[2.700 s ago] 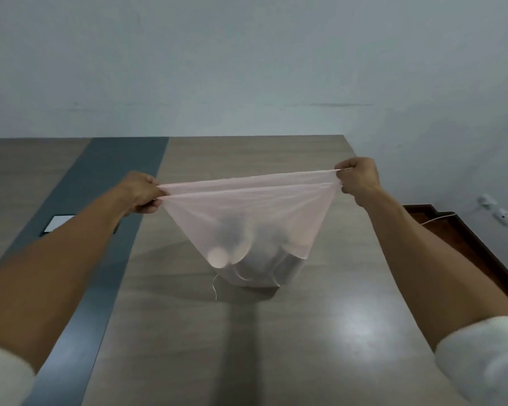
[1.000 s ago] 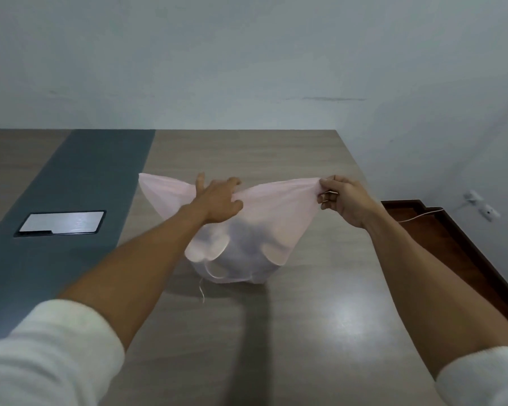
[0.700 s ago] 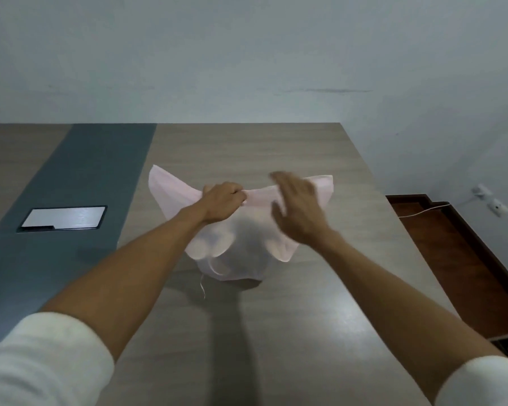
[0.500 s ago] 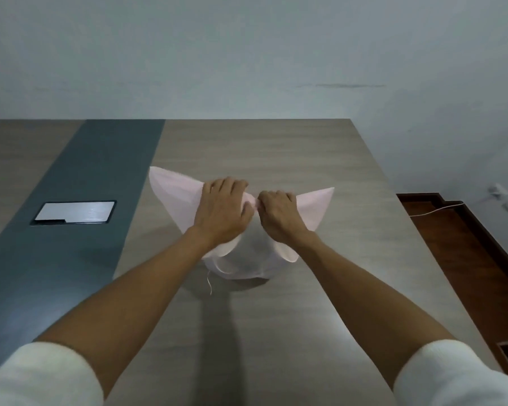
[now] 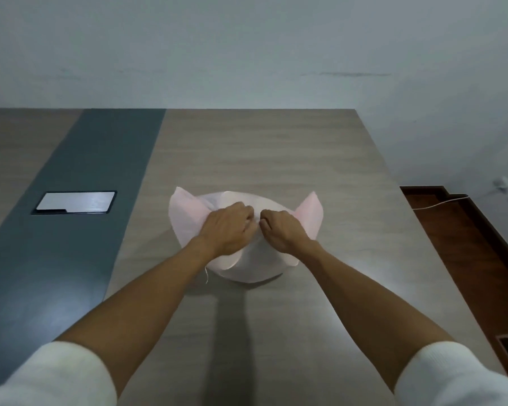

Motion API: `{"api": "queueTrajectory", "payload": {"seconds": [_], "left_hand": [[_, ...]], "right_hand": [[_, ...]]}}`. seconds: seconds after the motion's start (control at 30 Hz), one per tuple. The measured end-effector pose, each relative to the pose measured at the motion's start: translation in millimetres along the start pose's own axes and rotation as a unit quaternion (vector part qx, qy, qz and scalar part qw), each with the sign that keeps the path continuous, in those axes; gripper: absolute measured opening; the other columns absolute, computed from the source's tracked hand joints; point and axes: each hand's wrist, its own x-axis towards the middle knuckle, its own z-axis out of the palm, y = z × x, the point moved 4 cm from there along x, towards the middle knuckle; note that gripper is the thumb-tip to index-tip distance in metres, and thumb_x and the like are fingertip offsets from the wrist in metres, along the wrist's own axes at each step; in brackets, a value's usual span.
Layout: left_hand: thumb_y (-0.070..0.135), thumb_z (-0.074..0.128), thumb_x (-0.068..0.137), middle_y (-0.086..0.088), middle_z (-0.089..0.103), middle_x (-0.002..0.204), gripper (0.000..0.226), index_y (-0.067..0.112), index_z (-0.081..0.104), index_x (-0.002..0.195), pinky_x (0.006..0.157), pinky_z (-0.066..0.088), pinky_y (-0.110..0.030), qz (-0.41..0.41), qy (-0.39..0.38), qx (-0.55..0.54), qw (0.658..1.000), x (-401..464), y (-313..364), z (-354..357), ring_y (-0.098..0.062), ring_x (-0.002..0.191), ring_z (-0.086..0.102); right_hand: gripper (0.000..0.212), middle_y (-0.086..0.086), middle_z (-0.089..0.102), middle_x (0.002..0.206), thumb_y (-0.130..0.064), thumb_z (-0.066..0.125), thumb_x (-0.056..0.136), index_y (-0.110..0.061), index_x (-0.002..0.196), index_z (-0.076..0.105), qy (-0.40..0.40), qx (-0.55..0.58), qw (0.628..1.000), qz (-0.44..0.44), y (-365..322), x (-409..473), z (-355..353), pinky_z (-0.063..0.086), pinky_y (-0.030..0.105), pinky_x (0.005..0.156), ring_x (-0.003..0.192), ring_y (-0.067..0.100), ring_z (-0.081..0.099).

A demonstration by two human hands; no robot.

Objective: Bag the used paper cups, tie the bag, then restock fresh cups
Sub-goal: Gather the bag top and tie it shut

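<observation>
Knotting of the thin translucent pink plastic bag (image 5: 248, 268) is the step we judge to be in hand. We see the bag resting on the grey wood-grain table (image 5: 276, 148), roughly midway between its left and right edges and well back from the near edge. Pale rounded shapes show faintly through the film; we take them for the used paper cups, though the film blurs them too much to be sure.

The left hand (image 5: 228, 227) and the right hand (image 5: 282, 230) meet over the top of the bag, knuckles almost touching. Both have their fingers curled down into gathered film at the bag's mouth. We cannot tell whether a knot is crossed under the fingers. One pink corner flap (image 5: 186, 212) stands up beside the left hand, and a second flap (image 5: 311, 212) stands beside the right hand.

Faults we consider possible from here:
- Thin film tears if the two flaps are pulled hard apart.
- A loosely cinched knot slips, and the mouth reopens.
- Trapped air balloons the bag, so the flaps come up short for a second crossing.
- A sideways tug drags the light bag toward the table's right edge.

A dark grey strip (image 5: 85, 230) runs along the table's left part and holds a flat silver panel (image 5: 75, 202), well apart from the bag.
</observation>
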Motion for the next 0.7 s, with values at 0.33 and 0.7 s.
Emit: {"api": "queueTrajectory", "payload": {"seconds": [0.33, 0.7], "left_hand": [[0.03, 0.034, 0.107, -0.007, 0.069, 0.092, 0.034, 0.017, 0.054, 0.083, 0.07, 0.049, -0.039, -0.058, -0.126, -0.022, 0.99, -8, -10, 39, -0.023, 0.076, 0.061], [0.036, 0.041, 0.105, -0.001, 0.069, 0.092, 0.039, 0.018, 0.07, 0.086, 0.083, 0.047, -0.035, -0.153, -0.218, -0.137, 0.954, 1, -32, 63, -0.021, 0.087, 0.062]], "right_hand": [[0.021, 0.005, 0.06, 0.091, -0.027, 0.036, 0.098, -0.017, 0.092, 0.054, 0.027, -0.192, 0.977, -0.091, 4, -20, 13, 0.037, 0.037, 0.076, 0.077, 0.023, 0.047], [0.033, 0.008, 0.072, 0.111, -0.035, 0.039, 0.107, -0.014, 0.112, 0.065, -0.076, -0.11, 0.99, -0.035, 7, -1, 39, 0.052, 0.035, 0.083, 0.092, 0.026, 0.068]]}}
